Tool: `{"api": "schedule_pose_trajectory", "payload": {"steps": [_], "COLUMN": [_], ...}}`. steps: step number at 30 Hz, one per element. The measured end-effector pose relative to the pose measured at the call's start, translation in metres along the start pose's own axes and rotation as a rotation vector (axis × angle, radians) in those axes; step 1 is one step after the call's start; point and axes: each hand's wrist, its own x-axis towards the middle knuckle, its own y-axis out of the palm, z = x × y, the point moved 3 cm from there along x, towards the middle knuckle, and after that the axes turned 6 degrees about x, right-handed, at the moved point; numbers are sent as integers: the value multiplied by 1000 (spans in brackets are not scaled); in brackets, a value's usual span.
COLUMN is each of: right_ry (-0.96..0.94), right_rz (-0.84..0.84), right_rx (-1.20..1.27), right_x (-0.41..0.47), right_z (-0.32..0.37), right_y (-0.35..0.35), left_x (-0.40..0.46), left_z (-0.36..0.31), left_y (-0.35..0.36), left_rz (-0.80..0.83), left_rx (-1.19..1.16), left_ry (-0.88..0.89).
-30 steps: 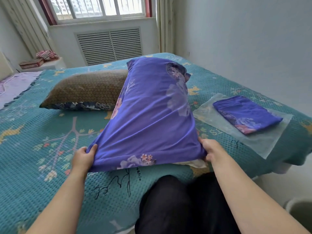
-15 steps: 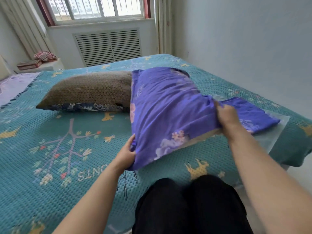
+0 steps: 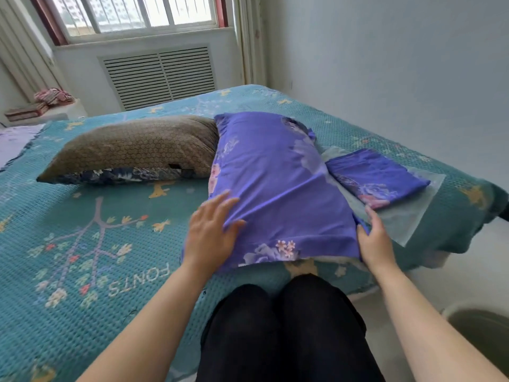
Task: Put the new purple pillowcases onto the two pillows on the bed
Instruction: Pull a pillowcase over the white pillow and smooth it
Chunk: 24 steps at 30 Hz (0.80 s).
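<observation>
A pillow in a purple flowered pillowcase (image 3: pixel 278 186) lies on the bed (image 3: pixel 82 244) in front of me, its open end toward me. My left hand (image 3: pixel 212 232) rests flat with straight fingers on its near left corner. Against the near right corner, my right hand (image 3: pixel 376 241) touches the purple cloth with fairly straight fingers. A second pillow in a brown patterned case (image 3: pixel 137 147) lies to the left, touching the purple one. A folded purple pillowcase (image 3: pixel 377 175) sits on a clear plastic bag (image 3: pixel 413 213) to the right.
The bed has a teal patterned cover and stands against a pale wall on the right. A window and a radiator grille (image 3: pixel 159 75) are behind it. A bedside stand with cloth (image 3: pixel 52 97) sits at far left. A round bin (image 3: pixel 479 326) is at lower right. My knees are at the bed's edge.
The purple-cased pillow, held up by its near corners, has come down flat onto the bed. Both hands have let go of the corners and now lie against the cloth.
</observation>
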Motion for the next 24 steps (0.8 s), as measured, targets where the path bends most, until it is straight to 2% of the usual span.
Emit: {"api": "schedule_pose_trajectory", "payload": {"steps": [2, 3, 5, 6, 8, 10, 12, 14, 16, 18, 19, 20, 22, 23, 24], "right_ry": [-6, 39, 134, 165, 166, 135, 43, -76, -252, -483, -613, -740, -843, -800, -723], "right_rz": [59, 124, 251, 320, 453, 531, 533, 491, 270, -55, -167, -193, -14, 136, 276], "right_rx": [297, 495, 746, 756, 685, 528, 337, 219, 38, -159, -207, -192, -49, -29, -120], "right_x": [-4, -7, -12, -14, -16, -20, -22, -26, -27, -31, -35, -41, -57, -65, -71], "right_z": [25, 34, 44, 43, 32, 15, 4, 1, 1, 8, 14, 23, 45, 52, 53], "right_y": [-1, 0, 1, 0, -3, -8, -11, -8, -4, -6, -8, -10, -7, -2, 8], "left_x": [2, 0, -1, 1, 8, 10, 6, -3, -13, -18, -18, -17, -14, -12, -11], "left_z": [-43, -57, -72, -74, -76, -85, -97, -104, -97, -86, -83, -82, -81, -78, -71], "left_y": [19, 30, 45, 45, 39, 27, 18, 21, 32, 38, 39, 39, 41, 41, 40], "left_rz": [251, 323, 333, 285, 117, 17, 35, 205, 386, 414, 422, 425, 393, 354, 311], "left_rx": [56, 116, 136, 66, -103, -198, -227, -143, 15, 52, 29, 17, 46, 78, 95], "left_ry": [224, 278, 276, 241, 203, 171, 167, 215, 212, 179, 161, 167, 196, 197, 174]}}
